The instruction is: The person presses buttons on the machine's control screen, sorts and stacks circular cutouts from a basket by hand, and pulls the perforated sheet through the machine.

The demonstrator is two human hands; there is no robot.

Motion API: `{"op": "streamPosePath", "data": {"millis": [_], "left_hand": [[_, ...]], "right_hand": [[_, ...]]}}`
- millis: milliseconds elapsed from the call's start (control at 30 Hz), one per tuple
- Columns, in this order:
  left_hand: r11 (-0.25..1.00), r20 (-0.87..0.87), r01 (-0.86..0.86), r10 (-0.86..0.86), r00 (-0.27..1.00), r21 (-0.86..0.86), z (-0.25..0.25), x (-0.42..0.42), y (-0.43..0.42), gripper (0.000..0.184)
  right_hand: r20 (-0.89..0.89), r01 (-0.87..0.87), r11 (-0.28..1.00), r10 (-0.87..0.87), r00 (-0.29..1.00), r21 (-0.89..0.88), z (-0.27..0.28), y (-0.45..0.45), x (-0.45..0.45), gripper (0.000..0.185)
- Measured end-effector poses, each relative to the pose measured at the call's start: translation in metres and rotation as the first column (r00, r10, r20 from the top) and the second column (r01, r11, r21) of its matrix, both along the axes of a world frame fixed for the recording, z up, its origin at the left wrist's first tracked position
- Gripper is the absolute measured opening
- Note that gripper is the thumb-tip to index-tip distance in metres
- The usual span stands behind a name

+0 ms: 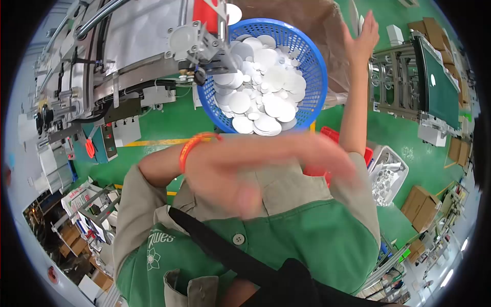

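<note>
My left hand (240,169), with an orange cord bracelet (187,152) at the wrist, sweeps across my chest, smeared by motion. Its fingers look stretched out to the right with the thumb apart, and I see nothing held in it. My right hand (361,41) is raised at the upper right, fingers and thumb extended. Thin pale pieces (354,11) show edge-on beside its fingers; whether they touch the hand is unclear. Between the arms and the machine stands a blue plastic basket (318,77), heaped with white discs (276,77) of large and small sizes.
A metal machine (128,66) fills the upper left, its head overhanging the basket. Behind the basket is a brown lined container (332,48). A white tub (401,158) of small pieces and a red bin (327,134) sit right. A conveyor frame (396,82) stands farther right.
</note>
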State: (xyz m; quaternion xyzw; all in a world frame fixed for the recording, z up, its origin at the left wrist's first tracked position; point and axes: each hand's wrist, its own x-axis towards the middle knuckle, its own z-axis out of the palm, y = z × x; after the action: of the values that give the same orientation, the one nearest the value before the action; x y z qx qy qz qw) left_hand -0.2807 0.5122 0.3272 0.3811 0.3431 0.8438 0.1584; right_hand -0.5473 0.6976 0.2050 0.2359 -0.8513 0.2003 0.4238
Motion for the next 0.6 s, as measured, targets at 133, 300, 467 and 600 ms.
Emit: {"op": "streamPosePath", "data": {"millis": [133, 300, 467, 600], "left_hand": [[0.956, -0.346, 0.275, -0.224, 0.911, 0.105, 0.062, -0.030, 0.010, 0.088], [0.936, -0.182, 0.257, -0.216, 0.959, 0.240, 0.068, -0.018, 0.027, 0.072], [0.949, -0.166, 0.195, -0.157, 0.974, 0.248, 0.062, -0.012, 0.034, 0.073], [0.964, -0.008, 0.249, -0.249, 0.968, 0.098, 0.066, -0.011, 0.025, 0.079]], "right_hand": [[0.232, -0.389, 0.865, 0.468, 0.853, -0.316, -0.041, -0.058, 0.011, 0.038], [0.507, -0.477, 0.772, 0.635, 0.583, -0.419, -0.115, -0.137, 0.070, 0.029], [0.675, -0.437, 0.801, 0.588, 0.446, -0.409, -0.161, -0.160, 0.089, 0.028], [0.699, -0.398, 0.809, 0.579, 0.419, -0.432, -0.159, -0.156, 0.087, 0.028]]}}
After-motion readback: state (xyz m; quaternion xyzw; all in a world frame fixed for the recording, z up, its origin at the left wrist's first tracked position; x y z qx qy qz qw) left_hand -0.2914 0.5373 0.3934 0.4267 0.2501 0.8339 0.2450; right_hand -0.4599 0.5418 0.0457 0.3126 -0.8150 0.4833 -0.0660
